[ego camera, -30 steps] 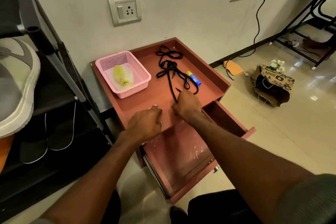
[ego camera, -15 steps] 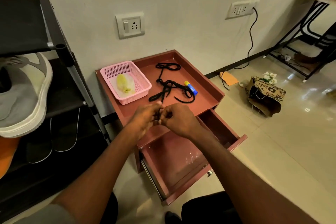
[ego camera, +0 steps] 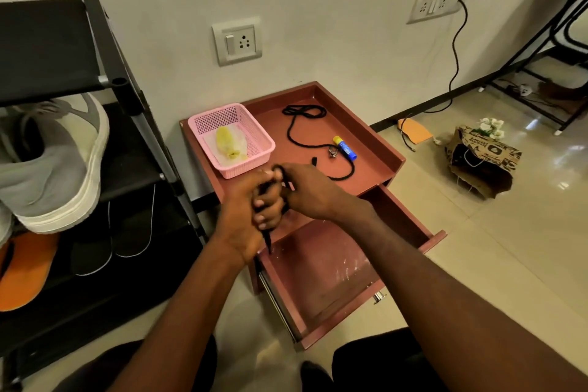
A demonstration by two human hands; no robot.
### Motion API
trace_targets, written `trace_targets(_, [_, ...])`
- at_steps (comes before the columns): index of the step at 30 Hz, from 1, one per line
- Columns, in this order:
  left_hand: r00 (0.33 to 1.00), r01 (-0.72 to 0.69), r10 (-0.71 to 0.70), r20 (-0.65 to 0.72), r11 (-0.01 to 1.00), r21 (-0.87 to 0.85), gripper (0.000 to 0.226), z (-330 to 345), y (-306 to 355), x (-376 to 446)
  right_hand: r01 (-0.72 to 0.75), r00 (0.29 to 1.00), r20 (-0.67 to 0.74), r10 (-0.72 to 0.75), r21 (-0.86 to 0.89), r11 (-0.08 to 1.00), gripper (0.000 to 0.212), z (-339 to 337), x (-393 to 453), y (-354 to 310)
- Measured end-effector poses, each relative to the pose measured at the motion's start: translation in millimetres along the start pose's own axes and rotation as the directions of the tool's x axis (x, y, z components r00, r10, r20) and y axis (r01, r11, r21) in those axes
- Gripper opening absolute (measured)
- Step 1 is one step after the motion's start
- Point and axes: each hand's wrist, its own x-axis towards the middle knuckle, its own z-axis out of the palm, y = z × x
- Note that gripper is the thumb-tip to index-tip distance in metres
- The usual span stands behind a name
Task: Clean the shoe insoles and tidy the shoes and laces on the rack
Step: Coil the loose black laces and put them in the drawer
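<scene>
A pink basket (ego camera: 203, 119) is sitting at the frame's centre on a reddish cabinet (ego camera: 386, 153), holding a yellow bundle (ego camera: 227, 141) in clear wrap. A blue glue stick (ego camera: 345, 147) is lying right of it. The drawer (ego camera: 410, 226) is standing open below. A socket (ego camera: 237, 41) is showing on the wall above, and a paper bag (ego camera: 483, 156) with white flowers (ego camera: 491, 127) is resting at right.

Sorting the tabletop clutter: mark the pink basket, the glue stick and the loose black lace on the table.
pink basket (ego camera: 266, 149): head view, on its right rim.
glue stick (ego camera: 346, 148): head view, on the blue barrel.
loose black lace (ego camera: 290, 134): head view, on the strand running down from its coiled end.
</scene>
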Motion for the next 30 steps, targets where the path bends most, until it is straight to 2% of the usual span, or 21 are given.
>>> trace_targets(1, [0.999, -0.012, 0.017, 0.036, 0.991, -0.136, 0.026, -0.9, 5.0, -1.3, -0.009, 0.999, 0.049, 0.010, -0.033, 0.999, 0.009, -2.1, 1.1, -0.9])
trace_targets(3, [0.995, -0.052, 0.079, 0.068, 0.943, -0.329, 0.029, -7.2, 16.9, -0.9, -0.049, 0.985, 0.162, 0.063, -0.088, 0.995, 0.023, -7.4, -0.9, 1.7])
trace_targets(5, [0.988, -0.090, 0.134, 0.073, 0.897, -0.432, 0.032, -18.4, 27.1, 3.7, -0.140, 0.945, 0.279, 0.171, -0.128, 0.982, 0.029, -14.7, -4.3, 10.3])
trace_targets(7, [0.983, -0.095, 0.164, 0.084, 0.842, -0.531, 0.035, -30.4, 32.5, 8.8, -0.203, 0.877, 0.371, 0.304, -0.286, 0.936, 0.030, -21.6, -8.6, 25.0])
trace_targets(10, [0.990, -0.088, 0.135, 0.041, 0.817, -0.571, 0.036, -42.9, 34.2, 14.5, -0.285, 0.802, 0.335, 0.495, -0.512, 0.810, 0.032, -26.7, -14.6, 42.2])
trace_targets(13, [0.999, -0.033, 0.047, 0.019, 0.885, -0.464, 0.036, -42.0, 32.7, 20.5, -0.345, 0.829, 0.214, 0.516, -0.529, 0.775, 0.026, -34.1, -13.9, 43.4])
trace_targets(15, [0.998, 0.062, -0.050, 0.047, 0.949, -0.310, 0.035, -35.1, 30.6, 22.9, -0.286, 0.896, 0.218, 0.387, -0.385, 0.878, 0.046, -37.2, -10.1, 38.0])
trace_targets(17, [0.978, 0.186, -0.172, 0.117, 0.975, -0.118, 0.036, -24.5, 29.0, 22.9, -0.198, 0.950, 0.247, 0.191, 0.007, 0.980, 0.061, -38.8, -8.7, 19.1])
trace_targets(18, [0.959, 0.239, -0.227, 0.169, 0.970, -0.050, 0.037, -19.6, 28.1, 21.9, -0.159, 0.963, 0.247, 0.112, 0.178, 0.971, 0.057, -38.2, -7.5, 11.2])
trace_targets(19, [0.937, 0.278, -0.266, 0.227, 0.960, -0.019, 0.039, -15.1, 27.7, 20.9, -0.123, 0.972, 0.229, 0.058, 0.278, 0.953, 0.045, -37.6, -5.6, 5.6])
trace_targets(21, [0.908, 0.306, -0.267, 0.323, 0.949, -0.075, 0.042, -14.3, 26.7, 21.9, -0.115, 0.973, 0.227, 0.038, 0.338, 0.934, 0.018, -36.9, -2.6, 1.2])
trace_targets(24, [0.934, 0.201, -0.056, 0.353, 0.899, -0.390, 0.041, -31.4, 30.9, 30.0, -0.232, 0.944, 0.301, 0.137, 0.305, 0.924, 0.033, -35.7, -2.4, 12.8])
trace_targets(26, [0.967, 0.071, 0.115, 0.227, 0.737, -0.672, 0.036, -43.6, 37.8, 34.2, -0.296, 0.897, 0.391, 0.206, 0.185, 0.937, 0.042, -36.8, -6.7, 21.4])
trace_targets(27, [0.981, -0.022, 0.160, 0.109, 0.652, -0.758, 0.035, -48.3, 40.7, 36.1, -0.308, 0.863, 0.452, 0.224, 0.122, 0.943, 0.043, -36.4, -9.1, 23.5])
trace_targets(28, [0.982, -0.128, 0.187, -0.012, 0.624, -0.771, 0.035, -50.2, 41.9, 37.3, -0.312, 0.835, 0.502, 0.228, 0.090, 0.946, 0.042, -36.0, -10.9, 23.1])
trace_targets(29, [0.974, -0.217, 0.199, -0.111, 0.666, -0.714, 0.035, -47.6, 41.8, 38.0, -0.311, 0.819, 0.533, 0.213, 0.100, 0.945, 0.040, -35.8, -12.5, 18.5])
trace_targets(30, [0.964, -0.266, 0.204, -0.171, 0.759, -0.594, 0.035, -43.0, 40.5, 38.1, -0.305, 0.820, 0.543, 0.184, 0.142, 0.942, 0.038, -35.2, -12.7, 10.6])
